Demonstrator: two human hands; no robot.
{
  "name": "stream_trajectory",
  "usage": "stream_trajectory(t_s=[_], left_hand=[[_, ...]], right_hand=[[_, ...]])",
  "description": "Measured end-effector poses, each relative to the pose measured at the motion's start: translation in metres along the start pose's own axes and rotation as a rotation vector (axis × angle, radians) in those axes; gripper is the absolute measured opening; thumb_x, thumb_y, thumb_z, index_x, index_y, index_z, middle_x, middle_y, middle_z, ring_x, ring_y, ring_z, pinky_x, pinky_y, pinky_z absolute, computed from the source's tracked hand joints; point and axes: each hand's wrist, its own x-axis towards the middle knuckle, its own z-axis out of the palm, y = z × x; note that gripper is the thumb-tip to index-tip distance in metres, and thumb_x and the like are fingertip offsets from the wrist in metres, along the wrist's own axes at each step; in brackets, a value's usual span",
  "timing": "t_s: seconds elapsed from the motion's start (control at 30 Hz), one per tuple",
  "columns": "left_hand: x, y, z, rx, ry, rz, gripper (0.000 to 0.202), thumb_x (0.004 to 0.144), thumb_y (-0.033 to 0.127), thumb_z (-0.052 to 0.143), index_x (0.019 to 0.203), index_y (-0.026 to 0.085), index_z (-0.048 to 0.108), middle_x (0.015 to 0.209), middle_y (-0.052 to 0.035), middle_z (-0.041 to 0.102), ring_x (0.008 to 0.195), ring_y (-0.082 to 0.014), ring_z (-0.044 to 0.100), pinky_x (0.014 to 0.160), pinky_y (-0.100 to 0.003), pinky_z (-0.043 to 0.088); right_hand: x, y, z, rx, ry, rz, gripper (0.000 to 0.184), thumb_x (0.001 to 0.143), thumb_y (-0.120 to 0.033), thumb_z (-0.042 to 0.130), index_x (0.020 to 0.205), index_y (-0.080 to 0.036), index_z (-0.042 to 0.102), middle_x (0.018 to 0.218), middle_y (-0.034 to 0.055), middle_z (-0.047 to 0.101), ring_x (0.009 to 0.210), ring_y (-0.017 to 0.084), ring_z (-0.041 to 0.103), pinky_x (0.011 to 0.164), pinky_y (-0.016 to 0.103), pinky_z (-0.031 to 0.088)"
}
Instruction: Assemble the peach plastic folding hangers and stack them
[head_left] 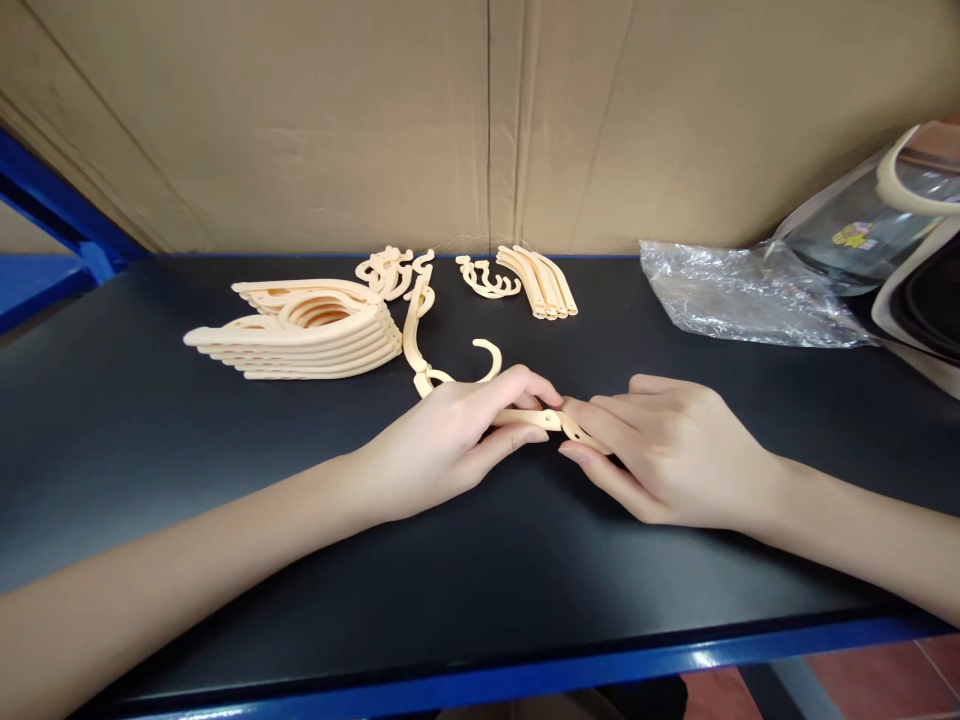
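Note:
My left hand is closed over the middle of a cream plastic folding hanger, whose hook curves up behind the fingers. One arm of it reaches away to the back left. Near the thumb, the hanger's other end meets a short arm piece that my right hand pinches between thumb and fingers. At that meeting point a round pivot shows; whether the two parts are locked together I cannot tell. Much of the hanger's middle is hidden under my left hand, and the arm piece's far end under my right.
On the black tabletop, a stack of cream folded hangers lies left. Behind are loose cream pieces, small hooks and curved arm pieces. A clear plastic bag and a transparent container are at right. Cardboard stands behind.

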Motion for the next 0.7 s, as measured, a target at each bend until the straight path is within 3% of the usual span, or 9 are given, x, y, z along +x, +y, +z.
stream_trajectory(t_s=[0.33, 0.7], left_hand=[[-0.0007, -0.0006, 0.0000, 0.008, -0.032, -0.003, 0.020, 0.098, 0.025, 0.053, 0.118, 0.022, 0.052, 0.090, 0.0059, 0.073, 0.080, -0.0076, 0.069, 0.075, -0.016, 0.049], [-0.0026, -0.0001, 0.0011, 0.083, -0.037, 0.025, 0.021, 0.098, 0.026, 0.052, 0.118, 0.023, 0.052, 0.100, 0.0042, 0.072, 0.087, -0.0093, 0.070, 0.077, -0.016, 0.050]], right_hand=[[-0.0019, 0.0020, -0.0034, -0.107, 0.024, -0.067, 0.027, 0.098, -0.030, 0.045, 0.085, -0.014, 0.063, 0.057, -0.0021, 0.057, 0.047, 0.014, 0.045, 0.054, 0.029, 0.031], [-0.0030, -0.0004, -0.0033, -0.177, 0.037, -0.146, 0.028, 0.098, -0.031, 0.045, 0.088, -0.011, 0.063, 0.057, -0.0021, 0.054, 0.048, 0.014, 0.045, 0.055, 0.030, 0.032]])
